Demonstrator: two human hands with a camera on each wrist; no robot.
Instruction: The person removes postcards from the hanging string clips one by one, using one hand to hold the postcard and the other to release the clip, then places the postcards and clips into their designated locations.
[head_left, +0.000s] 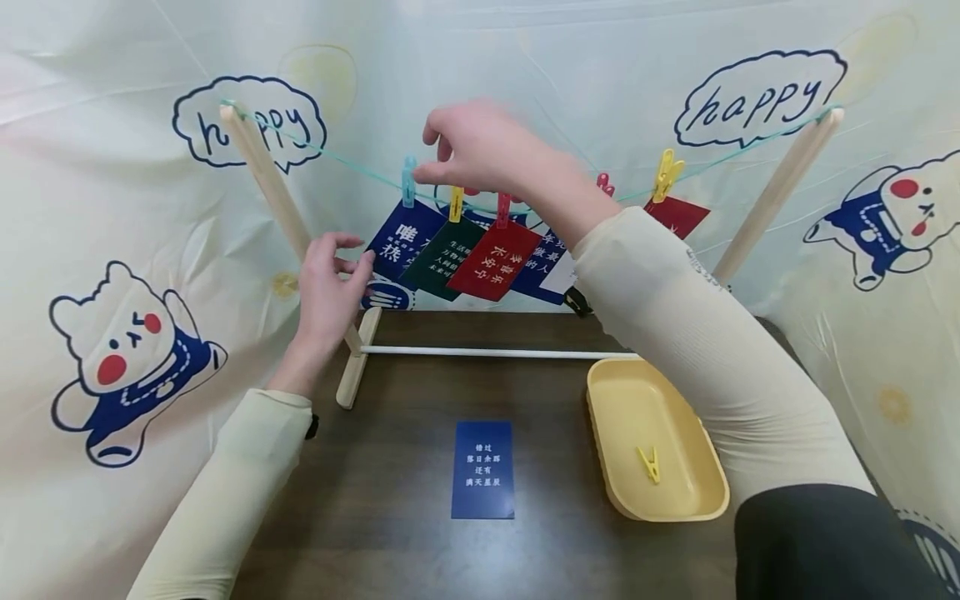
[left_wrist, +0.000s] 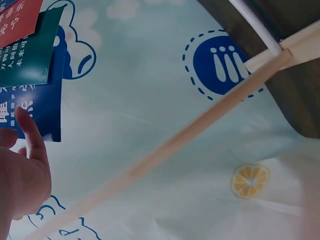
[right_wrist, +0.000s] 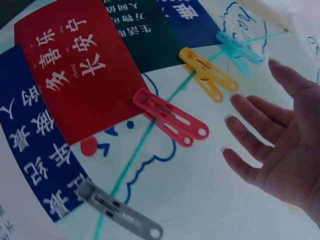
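Observation:
In the head view my right hand is raised at the green string, beside the light blue clothespin. The right wrist view shows its fingers spread apart, with nothing between them. That clothespin clips a blue card with white writing to the string. My left hand is at this card's left edge, fingers loosely bent; in the left wrist view one finger overlaps the card. Alongside hang a green card under a yellow clothespin and a red card under a red clothespin.
Wooden posts hold the string, and a white rod runs low between them. Another blue card lies on the dark table. A yellow tray at right contains a yellow clothespin. Farther right hangs another red card.

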